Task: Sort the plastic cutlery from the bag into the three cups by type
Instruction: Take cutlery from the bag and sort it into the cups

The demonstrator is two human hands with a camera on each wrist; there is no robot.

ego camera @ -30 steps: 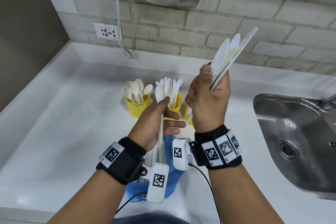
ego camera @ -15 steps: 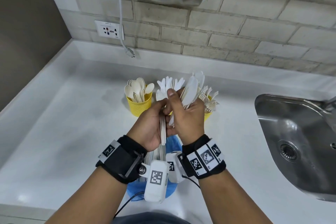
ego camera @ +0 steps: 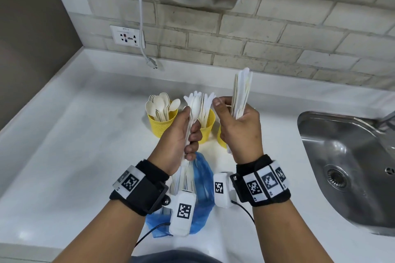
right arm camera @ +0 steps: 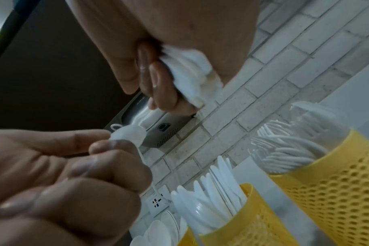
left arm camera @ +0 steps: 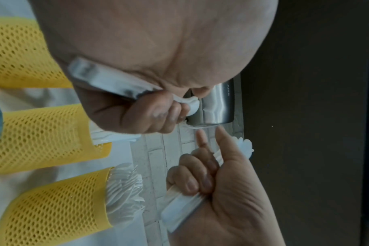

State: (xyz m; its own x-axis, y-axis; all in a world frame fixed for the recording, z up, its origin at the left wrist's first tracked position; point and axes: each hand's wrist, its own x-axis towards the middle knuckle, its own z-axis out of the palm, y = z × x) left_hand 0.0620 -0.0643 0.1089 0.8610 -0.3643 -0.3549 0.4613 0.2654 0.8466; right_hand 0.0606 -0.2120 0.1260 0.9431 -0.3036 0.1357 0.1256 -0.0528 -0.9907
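The left hand (ego camera: 181, 134) is curled around a mixed bundle of white plastic cutlery (ego camera: 193, 117), with a spoon bowl standing up at the top between thumb and fingers and the handles trailing down toward the crumpled blue plastic bag (ego camera: 201, 179) on the white counter (ego camera: 74, 145). The right hand (ego camera: 239, 132) grips a tight stack of flat white plastic knives (ego camera: 241, 94), held upright, with its thumb and forefinger free and reaching toward the left bundle. Behind the hands stand three yellow perforated plastic cups: the left cup (ego camera: 162, 126) holds spoons, the middle cup (ego camera: 206, 126) holds knives, and the right cup (ego camera: 221, 138), mostly hidden in the head view, shows fork tines in the wrist views. The step in hand looks like picking like pieces out of the left bundle and gathering them in the right. To do it well, pinch one piece near its head, where its type is plain, and draw it straight up along the handles so the others are not dragged out. The left grip should loosen just enough to release that piece. The spoon on top belongs in the left cup, not in the knife stack. Drop the knives handle-first into the middle cup once the stack grows unwieldy.
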